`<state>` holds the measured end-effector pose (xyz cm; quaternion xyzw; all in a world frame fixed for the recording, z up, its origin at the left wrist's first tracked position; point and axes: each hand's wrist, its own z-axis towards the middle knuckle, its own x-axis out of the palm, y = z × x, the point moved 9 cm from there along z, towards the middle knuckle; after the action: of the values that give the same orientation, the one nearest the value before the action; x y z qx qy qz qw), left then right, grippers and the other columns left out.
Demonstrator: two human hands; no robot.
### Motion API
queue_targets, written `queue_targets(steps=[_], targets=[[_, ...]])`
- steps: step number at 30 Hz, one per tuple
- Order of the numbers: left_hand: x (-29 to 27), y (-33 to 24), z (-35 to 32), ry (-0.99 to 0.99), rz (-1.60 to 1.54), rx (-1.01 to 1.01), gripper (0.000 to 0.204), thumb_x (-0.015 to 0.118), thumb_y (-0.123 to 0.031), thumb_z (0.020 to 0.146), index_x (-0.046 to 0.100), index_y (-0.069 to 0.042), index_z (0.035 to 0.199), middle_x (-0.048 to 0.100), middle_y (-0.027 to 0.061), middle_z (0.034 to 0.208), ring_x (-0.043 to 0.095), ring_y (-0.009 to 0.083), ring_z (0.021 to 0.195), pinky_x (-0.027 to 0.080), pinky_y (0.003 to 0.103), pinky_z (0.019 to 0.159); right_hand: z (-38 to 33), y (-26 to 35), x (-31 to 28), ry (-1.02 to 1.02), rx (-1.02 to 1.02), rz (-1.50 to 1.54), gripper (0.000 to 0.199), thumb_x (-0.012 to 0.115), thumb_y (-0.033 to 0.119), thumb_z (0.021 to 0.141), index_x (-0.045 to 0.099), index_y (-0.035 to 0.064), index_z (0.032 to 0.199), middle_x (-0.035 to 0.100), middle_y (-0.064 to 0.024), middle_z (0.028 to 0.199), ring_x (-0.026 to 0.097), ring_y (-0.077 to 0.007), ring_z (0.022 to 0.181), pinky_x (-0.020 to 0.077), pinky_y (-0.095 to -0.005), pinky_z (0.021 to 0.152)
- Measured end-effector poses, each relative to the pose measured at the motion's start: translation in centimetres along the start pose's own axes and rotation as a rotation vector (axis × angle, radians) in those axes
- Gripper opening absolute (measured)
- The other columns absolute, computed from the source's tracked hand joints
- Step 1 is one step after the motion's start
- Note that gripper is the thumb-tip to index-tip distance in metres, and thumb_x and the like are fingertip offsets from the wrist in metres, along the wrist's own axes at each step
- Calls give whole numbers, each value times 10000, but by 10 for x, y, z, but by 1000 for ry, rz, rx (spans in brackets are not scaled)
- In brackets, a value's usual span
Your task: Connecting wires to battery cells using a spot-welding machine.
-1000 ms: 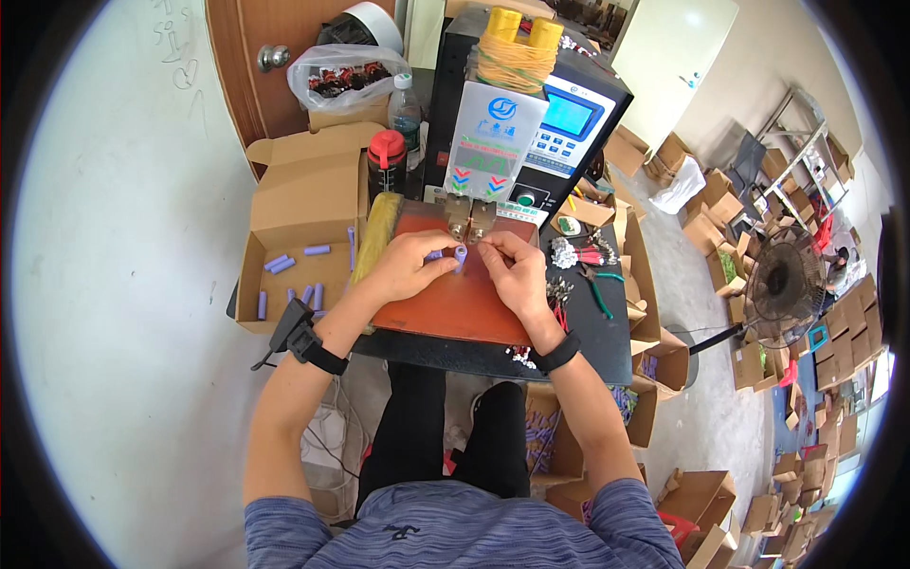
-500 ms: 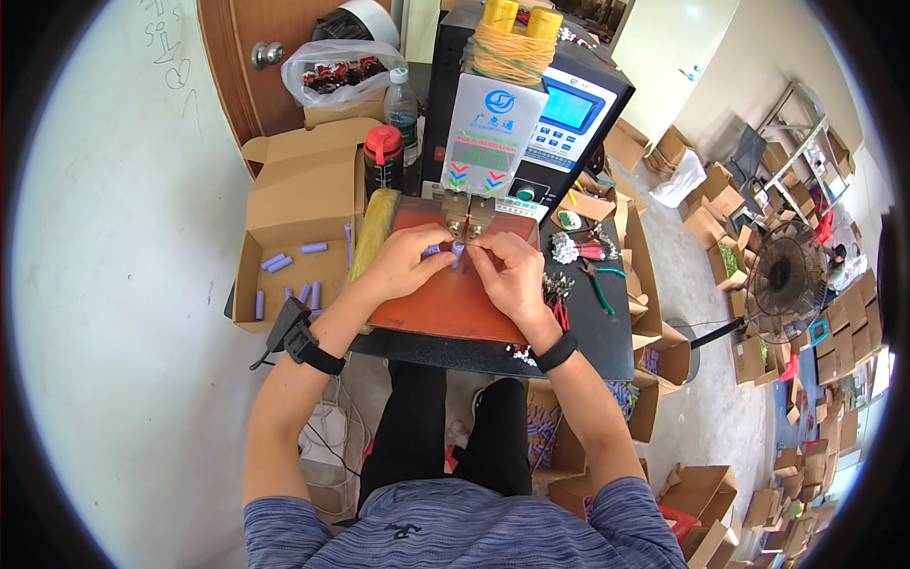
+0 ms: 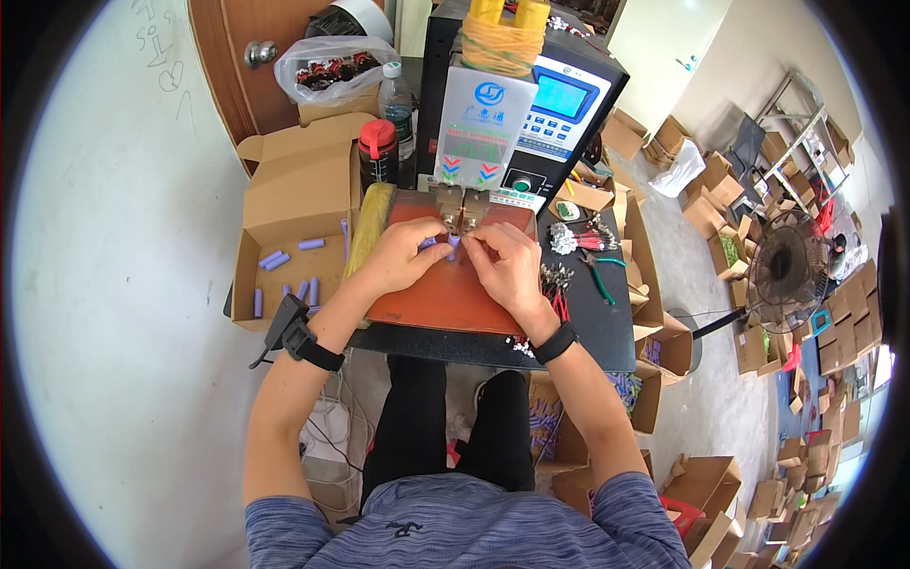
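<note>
Below the electrode tips [image 3: 463,211] of a spot welder [image 3: 488,123], a small purple cylindrical battery cell [image 3: 453,250] stands out over the orange-brown work plate [image 3: 436,308]. My left hand [image 3: 406,256] is closed, with thumb and forefinger pinching at the cell's left side. More purple shows under its fingers. From the right, my right hand [image 3: 507,268] is closed in a pinch beside the cell's top, close to the electrodes. Whatever lies between its fingertips is too small to make out. Both wrists wear black bands.
On the left, an open cardboard box [image 3: 284,213] holds several purple cells. A red-capped bottle [image 3: 378,152] and a clear bottle [image 3: 396,109] stand behind. Right of the plate lie red-and-white wire leads [image 3: 583,239] and green-handled pliers [image 3: 599,277]. A fan [image 3: 785,266] stands farther right.
Both hands stay at the cell under the electrodes, with only slight finger shifts. The whole view has moved a little.
</note>
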<state>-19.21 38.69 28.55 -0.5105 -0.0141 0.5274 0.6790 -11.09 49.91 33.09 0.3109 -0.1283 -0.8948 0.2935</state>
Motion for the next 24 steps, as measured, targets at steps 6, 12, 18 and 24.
queue_targets(steps=[6, 12, 18, 24], targets=[[-2, -3, 1, -4, 14, -13, 145, 631, -123, 838, 620, -17, 936, 633, 143, 839, 613, 328, 768, 473, 384, 698, 0, -2, 0, 0, -3, 12, 56, 697, 77, 766, 656, 43, 782, 644, -76, 701, 624, -259, 654, 489, -361, 577], [-6, 0, 1, -68, -74, -50, 148, 616, -113, 866, 602, -16, 977, 641, 115, 843, 614, 274, 751, 474, 351, 685, -5, -14, 1, 48, 140, -28, 114, 694, 87, 760, 650, 46, 856, 650, -97, 727, 631, -288, 673, 495, -362, 597], [-11, 19, -2, -105, -149, -146, 168, 630, -105, 879, 611, -17, 1022, 603, 6, 812, 547, 95, 728, 445, 258, 648, -9, -26, -3, -22, 96, 9, 143, 630, 41, 815, 598, 42, 954, 653, -115, 747, 653, -310, 697, 505, -379, 607], [-5, -4, -1, -19, 34, -162, 189, 670, -175, 836, 650, -60, 986, 659, 82, 830, 620, 219, 716, 474, 332, 667, -12, -30, 5, 71, 194, 158, 108, 563, 29, 881, 567, 48, 987, 650, -118, 739, 650, -331, 685, 501, -385, 587]])
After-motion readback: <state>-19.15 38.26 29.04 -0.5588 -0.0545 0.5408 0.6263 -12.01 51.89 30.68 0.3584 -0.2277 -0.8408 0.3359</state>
